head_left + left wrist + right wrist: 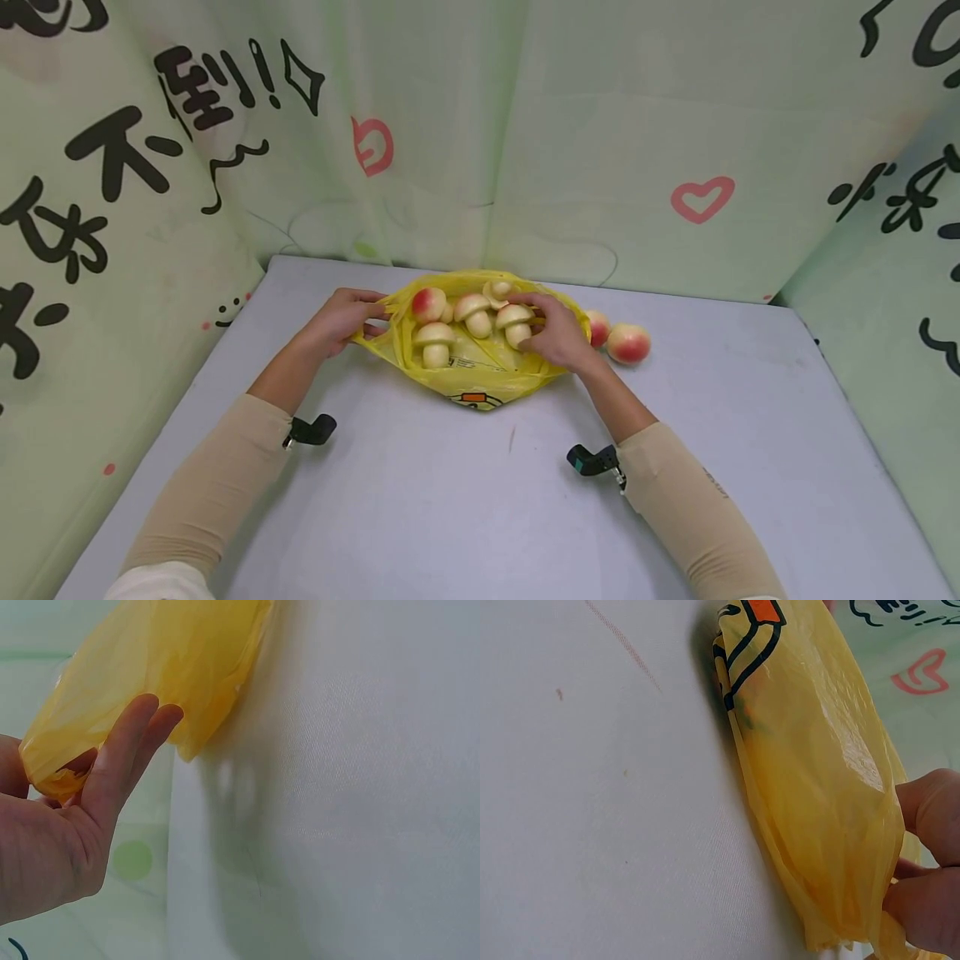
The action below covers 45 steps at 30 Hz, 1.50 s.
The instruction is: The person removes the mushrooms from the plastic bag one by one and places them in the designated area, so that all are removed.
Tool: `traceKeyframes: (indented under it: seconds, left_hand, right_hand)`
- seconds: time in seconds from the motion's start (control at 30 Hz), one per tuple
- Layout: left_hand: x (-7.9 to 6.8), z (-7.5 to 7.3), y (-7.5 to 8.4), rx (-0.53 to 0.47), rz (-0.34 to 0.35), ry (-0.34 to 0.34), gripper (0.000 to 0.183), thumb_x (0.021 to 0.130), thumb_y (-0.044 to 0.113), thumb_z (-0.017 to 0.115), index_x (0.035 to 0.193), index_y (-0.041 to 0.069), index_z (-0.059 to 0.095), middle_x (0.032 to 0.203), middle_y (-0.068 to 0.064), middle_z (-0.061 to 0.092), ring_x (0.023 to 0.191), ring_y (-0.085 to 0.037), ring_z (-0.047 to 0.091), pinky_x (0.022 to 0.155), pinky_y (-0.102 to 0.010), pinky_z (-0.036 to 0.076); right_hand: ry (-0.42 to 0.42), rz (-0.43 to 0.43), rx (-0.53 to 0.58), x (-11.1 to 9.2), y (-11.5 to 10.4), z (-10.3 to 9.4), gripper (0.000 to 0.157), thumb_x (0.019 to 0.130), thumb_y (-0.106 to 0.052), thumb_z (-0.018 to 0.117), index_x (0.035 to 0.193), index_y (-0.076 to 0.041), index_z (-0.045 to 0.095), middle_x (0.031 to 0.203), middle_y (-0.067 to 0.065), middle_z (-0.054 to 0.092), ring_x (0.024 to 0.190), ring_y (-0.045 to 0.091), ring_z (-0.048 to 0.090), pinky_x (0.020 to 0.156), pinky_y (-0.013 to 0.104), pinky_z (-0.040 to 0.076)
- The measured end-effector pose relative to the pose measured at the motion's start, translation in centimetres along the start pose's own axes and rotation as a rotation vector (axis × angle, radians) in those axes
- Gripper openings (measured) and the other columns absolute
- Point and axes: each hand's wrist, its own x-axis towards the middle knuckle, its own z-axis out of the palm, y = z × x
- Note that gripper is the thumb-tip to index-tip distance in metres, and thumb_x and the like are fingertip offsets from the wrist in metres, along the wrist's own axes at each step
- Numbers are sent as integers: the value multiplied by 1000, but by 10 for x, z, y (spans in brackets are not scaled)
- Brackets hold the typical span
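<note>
A yellow plastic bag (472, 383) lies on the table, its mouth spread wide. Inside are several cream toy mushrooms (435, 335), some with reddish caps. My left hand (348, 321) pinches the bag's left rim; in the left wrist view, the yellow plastic (187, 667) passes between thumb and fingers while two fingers stay fairly straight. At the bag's right side, my right hand (558, 333) reaches over the rim, fingers and thumb around a toy mushroom (516, 323). In the right wrist view the bag wall (817, 787) hides that mushroom, and only fingertips (937, 817) show.
Two rounded red-and-cream pieces, the nearer one (628, 343) fully visible, sit on the table just right of the bag. The white table (450, 500) extends toward me. Behind and beside it hangs a pale green curtain (600, 125) with printed characters and hearts.
</note>
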Motion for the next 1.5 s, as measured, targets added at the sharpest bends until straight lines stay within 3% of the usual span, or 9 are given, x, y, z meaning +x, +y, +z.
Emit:
traceKeyframes:
  seconds: [0.3, 0.87, 1.5]
  left_hand:
    - [-1, 1, 0, -2, 0, 3, 45, 111, 21, 50, 151, 1, 51, 137, -22, 58, 74, -13, 70, 75, -21, 62]
    - [-4, 3, 2, -16, -6, 9, 45, 111, 21, 51, 151, 0, 52, 137, -22, 58, 73, -11, 69, 75, -20, 62]
    - [-3, 3, 2, -6, 9, -7, 45, 111, 19, 50, 151, 0, 51, 138, -23, 57, 74, -11, 69, 74, -19, 61]
  right_hand:
    - [2, 17, 23, -2, -2, 0, 67, 83, 10, 77, 143, -12, 60, 149, 14, 51, 130, 36, 58, 108, 50, 54]
    - [15, -44, 116, -16, -13, -4, 66, 83, 9, 78, 143, -11, 60, 148, 12, 51, 131, 36, 57, 110, 50, 53]
    - [64, -97, 188, -47, -26, -23, 66, 83, 7, 80, 143, -12, 61, 148, 8, 55, 130, 33, 56, 109, 49, 53]
